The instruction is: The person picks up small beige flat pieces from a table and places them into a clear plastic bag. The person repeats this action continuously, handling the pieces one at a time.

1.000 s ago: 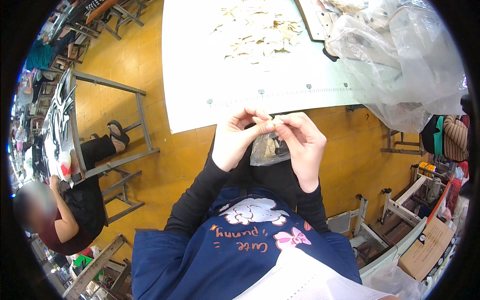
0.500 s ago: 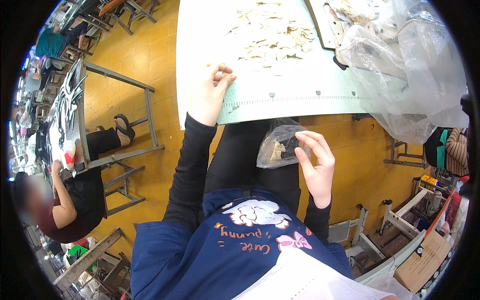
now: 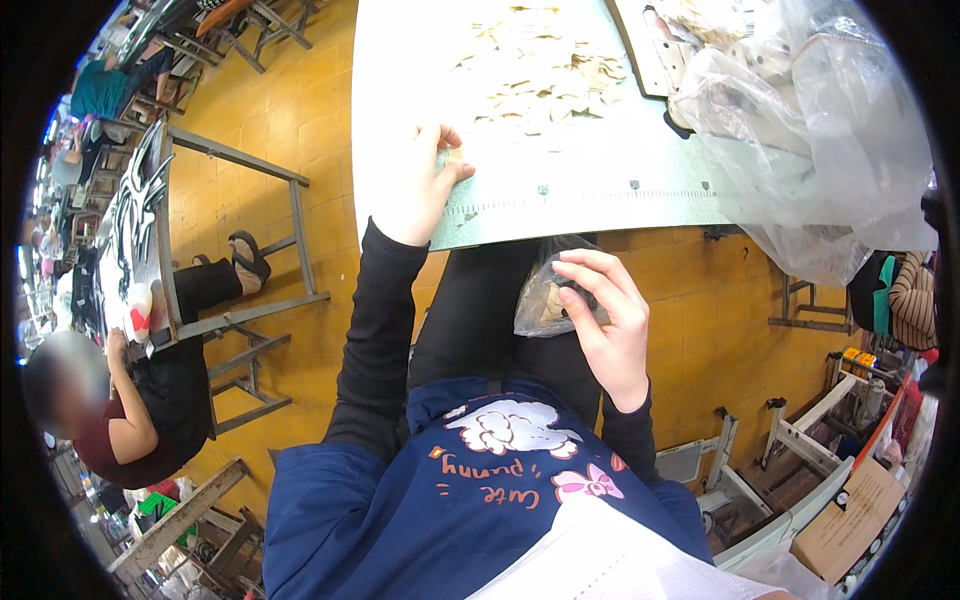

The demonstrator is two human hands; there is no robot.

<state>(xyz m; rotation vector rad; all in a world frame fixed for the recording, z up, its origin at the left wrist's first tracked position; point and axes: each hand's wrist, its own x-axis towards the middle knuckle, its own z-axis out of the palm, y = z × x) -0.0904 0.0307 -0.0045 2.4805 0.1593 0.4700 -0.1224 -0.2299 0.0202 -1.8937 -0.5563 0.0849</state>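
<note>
My left hand (image 3: 425, 190) is over the near left part of the pale table (image 3: 400, 60), thumb and fingers around a small cream-coloured piece (image 3: 455, 156). Many similar thin cream pieces (image 3: 550, 85) lie scattered farther back on the tabletop. On my lap, just below the table's front edge, sits a clear plastic bag (image 3: 530, 315) with some cream pieces inside. My right hand (image 3: 615, 335) is at the bag's right side, fingers curved and apart from the thumb. I see nothing between them. Part of the bag is hidden behind that hand.
A ruler strip (image 3: 590, 192) runs along the table's front edge. Large clear plastic sheeting (image 3: 850, 130) hangs over the right end, beside a metal machine part (image 3: 640, 45). To the left, a person in dark red sits at a metal-framed table (image 3: 240, 155). A cardboard box (image 3: 845, 520) stands lower right.
My right hand has moved left, closer over the bag. My left thumb and fingers have parted a little, and the cream piece between them now shows.
</note>
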